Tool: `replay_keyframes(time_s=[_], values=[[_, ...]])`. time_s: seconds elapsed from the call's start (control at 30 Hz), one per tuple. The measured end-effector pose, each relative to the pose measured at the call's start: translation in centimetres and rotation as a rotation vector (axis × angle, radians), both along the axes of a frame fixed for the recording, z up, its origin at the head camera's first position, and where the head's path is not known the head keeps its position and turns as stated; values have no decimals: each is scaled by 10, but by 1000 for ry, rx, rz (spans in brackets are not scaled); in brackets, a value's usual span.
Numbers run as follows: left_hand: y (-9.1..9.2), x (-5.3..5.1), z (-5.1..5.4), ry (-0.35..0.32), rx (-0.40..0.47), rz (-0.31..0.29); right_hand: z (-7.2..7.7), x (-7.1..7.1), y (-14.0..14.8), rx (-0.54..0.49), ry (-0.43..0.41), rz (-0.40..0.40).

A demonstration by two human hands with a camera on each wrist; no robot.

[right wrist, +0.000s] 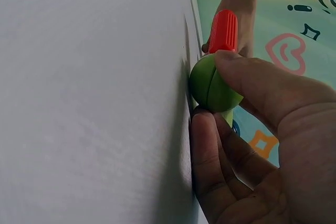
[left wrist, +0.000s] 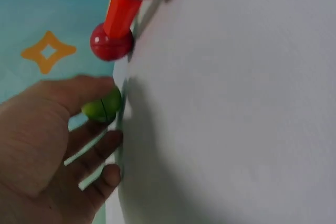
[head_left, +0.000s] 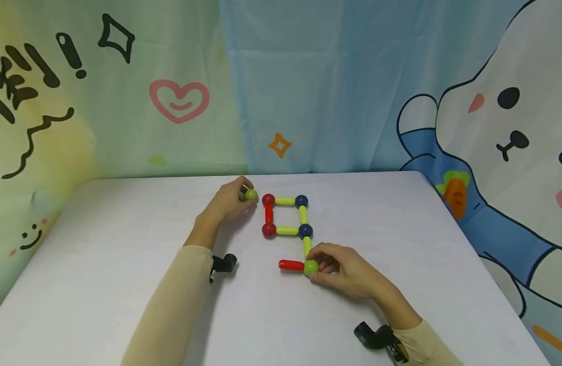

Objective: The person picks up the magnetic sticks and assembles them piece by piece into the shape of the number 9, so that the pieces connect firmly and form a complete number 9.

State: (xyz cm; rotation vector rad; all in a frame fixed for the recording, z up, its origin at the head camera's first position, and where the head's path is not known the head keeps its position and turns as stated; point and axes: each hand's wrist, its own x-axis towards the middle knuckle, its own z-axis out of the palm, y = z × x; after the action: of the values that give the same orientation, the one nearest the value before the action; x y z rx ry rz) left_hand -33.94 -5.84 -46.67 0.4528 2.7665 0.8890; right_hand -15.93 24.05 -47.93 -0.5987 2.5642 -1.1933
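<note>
My left hand [head_left: 230, 201] pinches a loose green ball [head_left: 251, 194] between thumb and fingers, just left of the far red ball [head_left: 268, 200]. Two red balls and two blue balls form a square, joined by a red rod [head_left: 269, 214] and several yellow-green rods [head_left: 287, 231]. From the near blue ball [head_left: 305, 231] another yellow-green rod [head_left: 307, 245] runs to a second green ball [head_left: 310, 267]. My right hand [head_left: 345, 269] pinches that ball, thumb on one side and fingers on the other. A red rod [head_left: 291, 265] sticks out leftward from it, its other end free.
All of it lies on a white-covered table [head_left: 102, 274]. Behind stands a printed curtain [head_left: 317, 91] with a heart and a large cartoon animal. Each wrist wears a black camera mount, one [head_left: 223, 263] on the left and one [head_left: 377, 336] on the right.
</note>
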Motion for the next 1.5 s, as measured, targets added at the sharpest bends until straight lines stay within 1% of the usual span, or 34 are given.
replay_keyframes(time_s=[0.1, 0.23, 0.3, 0.5, 0.7, 0.8, 0.9, 1.0, 1.3, 1.5], values=[[-6, 4, 2, -18, -6, -19, 0, -1, -1, 10, 2, 6], [-15, 11, 5, 5, -15, -52, 0, -2, -2, 15, 6, 18], [-20, 15, 7, 17, -13, -79, 1, -3, -3, 14, 4, 25], [-27, 30, 16, 39, 7, -161, 3, -6, -4, 18, 10, 28], [-32, 45, 20, 42, 5, -203, 2, -8, -4, 24, 5, 27], [-34, 53, 19, 36, 21, -227, 1, -9, -4, 31, -2, 26], [-33, 59, 17, 30, 35, -259, 1, -9, -3, 34, -7, 16], [-30, 64, 16, 21, 35, -277, 1, -9, -2, 30, -12, 6], [-31, 86, 15, -51, 16, -310, -1, -9, -2, 22, -11, 14], [-29, 95, 19, -69, 15, -355, -1, -12, 0, 24, -18, 2]])
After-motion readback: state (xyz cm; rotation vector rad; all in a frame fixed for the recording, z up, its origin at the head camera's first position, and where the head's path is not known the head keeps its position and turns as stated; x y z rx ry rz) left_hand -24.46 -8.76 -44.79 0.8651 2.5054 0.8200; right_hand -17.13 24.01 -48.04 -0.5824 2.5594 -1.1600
